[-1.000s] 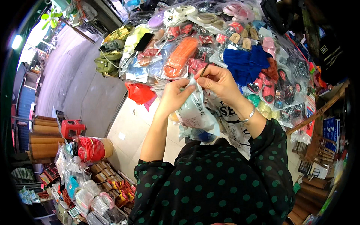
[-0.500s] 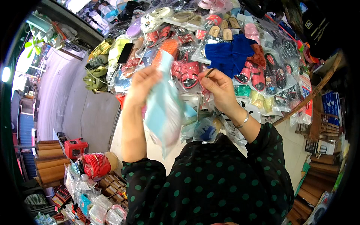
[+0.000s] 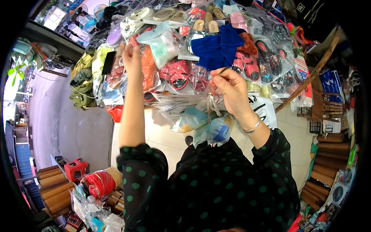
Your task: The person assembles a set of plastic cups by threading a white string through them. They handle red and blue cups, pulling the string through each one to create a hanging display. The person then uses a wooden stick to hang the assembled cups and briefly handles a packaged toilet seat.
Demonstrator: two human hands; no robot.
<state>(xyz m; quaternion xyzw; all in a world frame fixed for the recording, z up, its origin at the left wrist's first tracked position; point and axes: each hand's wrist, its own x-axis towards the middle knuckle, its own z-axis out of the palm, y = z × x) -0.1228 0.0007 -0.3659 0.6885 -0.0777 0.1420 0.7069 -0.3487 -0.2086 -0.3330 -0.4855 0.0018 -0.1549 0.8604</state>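
Note:
My left hand (image 3: pixel 131 58) is raised over the pile, fingers slightly apart and apparently holding nothing. Just beside its fingertips is a clear and pale blue plastic bag (image 3: pixel 164 43) with pale contents, above the wrapped shoes. My right hand (image 3: pixel 230 86) pinches a thin dark strip (image 3: pixel 223 71) between thumb and fingers; its full shape is hidden. Below that hand, reddish and white strings (image 3: pixel 211 98) run down to several small bags. Among these are a pale blue bag (image 3: pixel 193 118) and a clear bag with blue print (image 3: pixel 220 129). Whether my fingers also grip the strings is unclear.
Bagged red shoes (image 3: pixel 174 74), an orange sole (image 3: pixel 148 69), a blue cloth (image 3: pixel 216 46) and a black phone-like slab (image 3: pixel 109 63) lie on the pile. A wooden pole (image 3: pixel 315 73) slants at the right. Red cord (image 3: pixel 99 183) and a red stool (image 3: pixel 76 169) stand lower left.
The pale blue bag has gone from my left hand's grip up onto the pile. That hand has moved left and farther away. My right hand stays near its place, still pinching the dark strip.

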